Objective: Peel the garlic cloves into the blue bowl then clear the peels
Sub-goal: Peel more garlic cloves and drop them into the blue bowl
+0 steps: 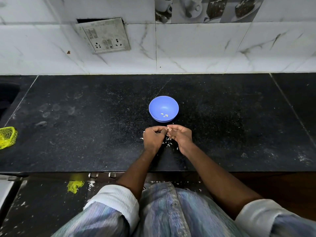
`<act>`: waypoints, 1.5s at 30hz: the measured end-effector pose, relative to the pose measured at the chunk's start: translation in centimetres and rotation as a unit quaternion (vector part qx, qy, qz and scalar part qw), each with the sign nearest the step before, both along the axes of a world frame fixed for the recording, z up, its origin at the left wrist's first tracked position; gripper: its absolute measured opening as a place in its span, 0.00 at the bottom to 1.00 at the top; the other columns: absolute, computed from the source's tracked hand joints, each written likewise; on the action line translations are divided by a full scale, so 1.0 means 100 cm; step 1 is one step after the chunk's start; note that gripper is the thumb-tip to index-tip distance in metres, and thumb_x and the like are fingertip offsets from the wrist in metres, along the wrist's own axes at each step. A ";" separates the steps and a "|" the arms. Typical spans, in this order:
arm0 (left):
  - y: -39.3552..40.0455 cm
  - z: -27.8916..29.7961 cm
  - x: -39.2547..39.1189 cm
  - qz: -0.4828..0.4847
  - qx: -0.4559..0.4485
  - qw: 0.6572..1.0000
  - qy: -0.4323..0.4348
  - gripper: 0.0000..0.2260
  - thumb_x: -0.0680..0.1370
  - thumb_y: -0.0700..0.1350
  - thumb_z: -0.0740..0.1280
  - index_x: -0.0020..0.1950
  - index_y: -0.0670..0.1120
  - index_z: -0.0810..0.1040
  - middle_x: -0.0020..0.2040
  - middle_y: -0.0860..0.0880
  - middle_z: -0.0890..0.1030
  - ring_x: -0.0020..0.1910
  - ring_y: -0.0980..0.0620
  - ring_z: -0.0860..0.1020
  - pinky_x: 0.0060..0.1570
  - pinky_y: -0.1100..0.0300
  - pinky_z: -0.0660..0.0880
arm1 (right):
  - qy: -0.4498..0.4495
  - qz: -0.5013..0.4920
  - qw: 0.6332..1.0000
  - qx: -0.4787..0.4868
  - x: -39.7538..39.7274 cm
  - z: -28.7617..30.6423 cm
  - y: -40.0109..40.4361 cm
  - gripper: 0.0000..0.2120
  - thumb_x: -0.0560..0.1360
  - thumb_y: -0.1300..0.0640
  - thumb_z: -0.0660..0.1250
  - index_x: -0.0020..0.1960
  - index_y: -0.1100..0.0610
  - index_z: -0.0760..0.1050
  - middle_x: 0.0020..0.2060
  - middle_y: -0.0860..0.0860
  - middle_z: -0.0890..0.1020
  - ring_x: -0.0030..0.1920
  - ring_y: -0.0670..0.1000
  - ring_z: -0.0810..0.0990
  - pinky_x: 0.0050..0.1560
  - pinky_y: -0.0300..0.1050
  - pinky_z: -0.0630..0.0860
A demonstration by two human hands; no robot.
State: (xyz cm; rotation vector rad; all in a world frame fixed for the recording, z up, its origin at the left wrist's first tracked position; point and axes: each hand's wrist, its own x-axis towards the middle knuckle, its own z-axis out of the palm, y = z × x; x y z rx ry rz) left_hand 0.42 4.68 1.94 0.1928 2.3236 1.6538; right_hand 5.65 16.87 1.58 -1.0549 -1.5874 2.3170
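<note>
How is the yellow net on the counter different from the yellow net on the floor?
The yellow mesh net on the black stone counter sits at the far left edge, bunched and puffed up. The yellow mesh scrap on the dark floor looks smaller and flatter, with white peel flakes beside it. Both are bright yellow netting, untouched by either hand.

Counter: you're at a black speckled stone countertop, seamed into slabs, meeting the white marbled wall tiles at the back.
Bowl: the blue bowl sits on it near the middle, with a few peeled garlic cloves inside.
Peels: pale garlic peels lie scattered on the stone just in front of the bowl.
Left edge: a yellow mesh bag rests there.
</note>
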 end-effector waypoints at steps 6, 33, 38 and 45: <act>0.001 0.001 0.001 -0.001 -0.001 1.000 0.013 0.03 0.76 0.46 0.76 0.46 0.50 0.90 0.39 0.57 0.88 0.40 0.59 0.86 0.48 0.52 0.84 | -0.006 -0.004 1.000 0.019 -0.001 0.000 0.001 0.07 0.76 0.70 0.72 0.52 0.63 0.84 0.41 0.58 0.87 0.36 0.48 0.82 0.45 0.40 0.80; 0.002 0.010 0.006 0.034 -0.033 0.998 0.035 0.03 0.75 0.47 0.76 0.45 0.51 0.90 0.39 0.58 0.87 0.38 0.63 0.84 0.44 0.59 0.82 | 0.025 0.025 0.998 0.053 -0.001 0.004 -0.001 0.07 0.79 0.68 0.69 0.51 0.60 0.84 0.45 0.58 0.87 0.44 0.51 0.86 0.48 0.41 0.83; 0.001 0.010 0.007 0.035 -0.030 0.998 0.036 0.03 0.76 0.45 0.77 0.46 0.49 0.90 0.39 0.55 0.88 0.37 0.63 0.84 0.43 0.57 0.83 | 0.019 0.023 0.998 0.063 0.000 0.000 -0.003 0.07 0.79 0.69 0.69 0.51 0.61 0.84 0.46 0.60 0.87 0.44 0.52 0.85 0.50 0.43 0.84; -0.001 0.009 0.009 0.036 -0.038 0.998 0.028 0.02 0.75 0.46 0.77 0.44 0.49 0.90 0.38 0.57 0.87 0.37 0.63 0.84 0.43 0.56 0.83 | 0.013 0.033 0.996 0.086 0.000 -0.001 -0.004 0.07 0.78 0.69 0.70 0.50 0.60 0.84 0.43 0.58 0.87 0.40 0.49 0.85 0.44 0.39 0.83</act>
